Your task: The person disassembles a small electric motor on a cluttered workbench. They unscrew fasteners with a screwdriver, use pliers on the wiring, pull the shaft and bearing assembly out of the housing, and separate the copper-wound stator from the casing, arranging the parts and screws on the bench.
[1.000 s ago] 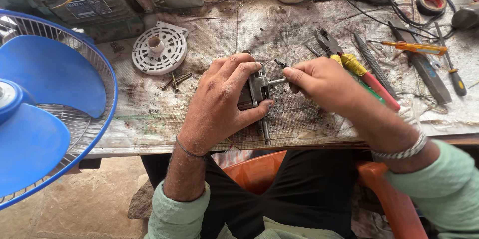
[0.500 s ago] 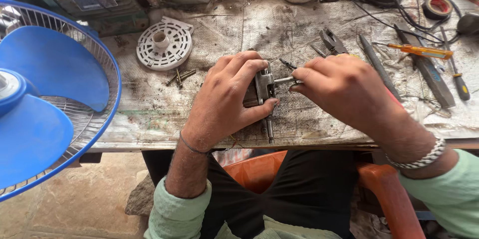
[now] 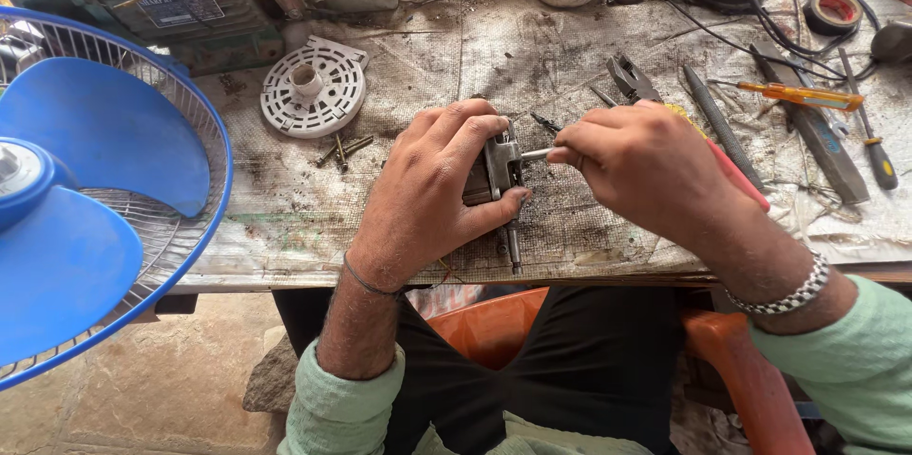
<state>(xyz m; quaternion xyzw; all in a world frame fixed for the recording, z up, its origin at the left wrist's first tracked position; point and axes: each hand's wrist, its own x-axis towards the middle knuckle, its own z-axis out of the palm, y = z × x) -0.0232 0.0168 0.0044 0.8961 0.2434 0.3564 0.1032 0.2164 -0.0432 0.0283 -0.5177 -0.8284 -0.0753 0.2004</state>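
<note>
Your left hand [image 3: 432, 194] is clamped around a small grey motor body [image 3: 494, 170], holding it on the counter [image 3: 285, 227] near the front edge. Your right hand [image 3: 641, 165] pinches a thin tool shaft [image 3: 535, 154] against its side. You seem to be working a fastener there; keep the body steady and the shaft square.

Pale green sleeves are pushed up both forearms. The left hand [image 3: 427, 189] has a thin dark band at the wrist; the right hand [image 3: 646, 165] wears a silver chain bracelet. Black trousers.
</note>
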